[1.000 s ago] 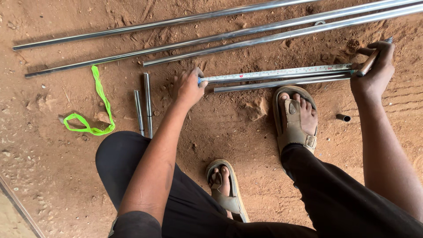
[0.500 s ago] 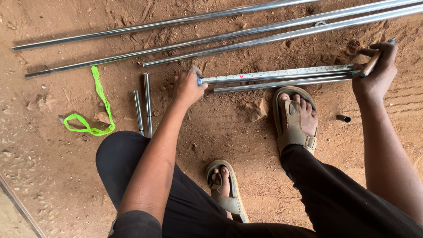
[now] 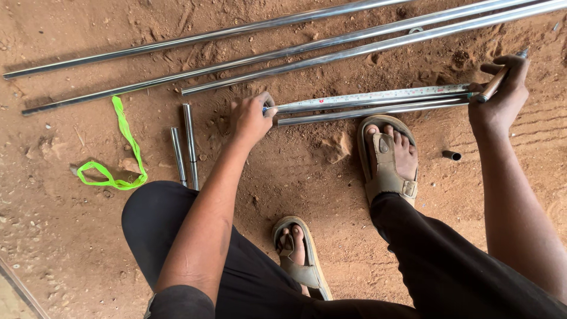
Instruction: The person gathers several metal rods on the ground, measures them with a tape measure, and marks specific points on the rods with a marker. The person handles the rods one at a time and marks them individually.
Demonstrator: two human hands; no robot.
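the yellowish steel measuring tape (image 3: pixel 378 96) is lying along the short shiny metal tube (image 3: pixel 372 110) on the red dirt. since a second ago little is changing: the left hand (image 3: pixel 251 118) is still pinching the tape's end, the right hand (image 3: pixel 502 97) still gripping a marker (image 3: pixel 499 78). at nine o'clock, two tube offcuts (image 3: pixel 184 150) and a green strap (image 3: pixel 118 147) are lying; at twelve, long tubes (image 3: pixel 354 47).
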